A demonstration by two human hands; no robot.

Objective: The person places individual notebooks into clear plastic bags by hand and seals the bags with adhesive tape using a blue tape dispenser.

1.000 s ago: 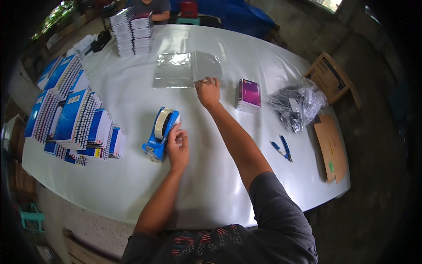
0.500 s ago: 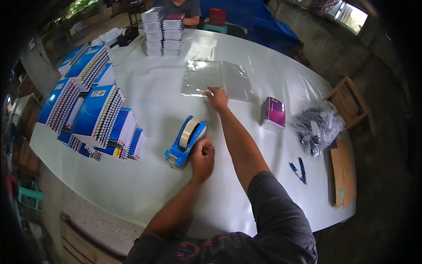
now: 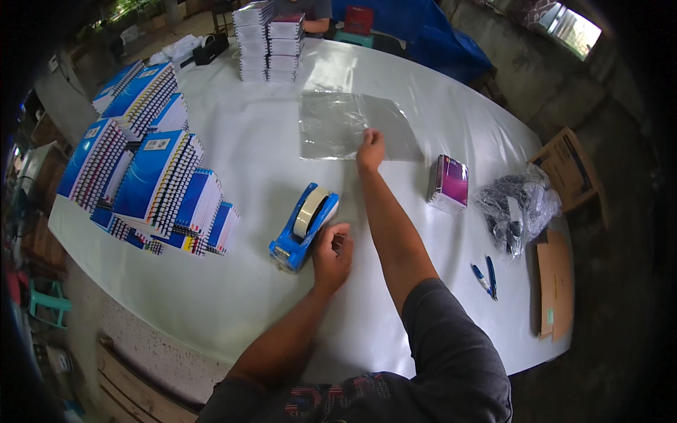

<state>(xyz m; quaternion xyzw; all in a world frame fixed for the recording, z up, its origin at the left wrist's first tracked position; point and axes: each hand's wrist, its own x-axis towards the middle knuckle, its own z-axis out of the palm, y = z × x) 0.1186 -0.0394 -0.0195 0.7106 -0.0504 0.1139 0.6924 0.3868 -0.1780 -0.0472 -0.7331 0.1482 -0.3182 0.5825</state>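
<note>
A sheet of clear plastic film (image 3: 328, 130) lies on the far middle of the table. My right hand (image 3: 371, 149) is stretched out to its near edge, fingers pinched together on the film. Closer to me stands a blue tape dispenser (image 3: 284, 248) with a wide roll of clear tape (image 3: 308, 213) in it. Right beside the dispenser rests my left hand (image 3: 333, 257), loosely curled with a gap between thumb and fingers and nothing in it.
Stacks of blue spiral notebooks (image 3: 151, 180) fill the left side. More notebooks (image 3: 268, 44) are piled at the far edge, near a seated person (image 3: 317, 17). On the right are small purple notebooks (image 3: 451, 180), crumpled plastic (image 3: 518, 204), a blue cutter-like tool (image 3: 491, 278) and cardboard (image 3: 555, 289).
My right hand has moved slightly right along the film and closed on it; the film has shifted and wrinkled. My left hand stays beside the tape dispenser.
</note>
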